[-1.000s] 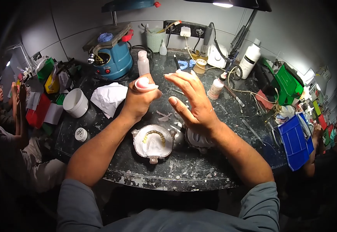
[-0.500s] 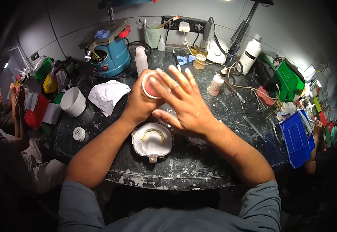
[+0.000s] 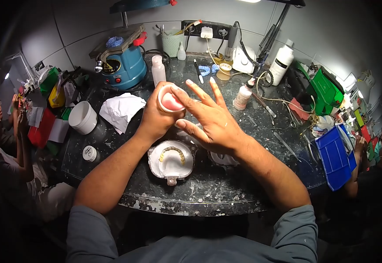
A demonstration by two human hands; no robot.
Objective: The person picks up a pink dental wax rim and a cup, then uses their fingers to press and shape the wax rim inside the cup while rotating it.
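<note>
My left hand (image 3: pixel 155 115) is wrapped round a small white cup (image 3: pixel 161 105), its mouth tipped toward me. Smooth pink material (image 3: pixel 171 102) fills the cup. Over its right side reaches my right hand (image 3: pixel 215 122), fingers spread, with the index fingertip right at the rim and the pink surface. The right thumb points to the left hand's heel. Below my hands a plaster-filled denture flask half (image 3: pixel 158 170) lies on the bench, a curved row of yellowish teeth (image 3: pixel 172 151) set in it. A second flask half (image 3: pixel 224 160) is partly hidden under my right forearm.
On the dark bench stand a white tub (image 3: pixel 84 118), crumpled white paper (image 3: pixel 120 111), a lidded jar (image 3: pixel 90 153), a pale pink bottle (image 3: pixel 158 72) and a dropper bottle (image 3: pixel 242 97). A blue machine (image 3: pixel 127 70) is behind. Metal tools and a blue tray (image 3: pixel 334 158) lie right. Other people sit both sides.
My right hand has drawn back slightly to the right and lower, its fingers spreading, so more of the pink material shows. The left hand keeps hold of the cup.
</note>
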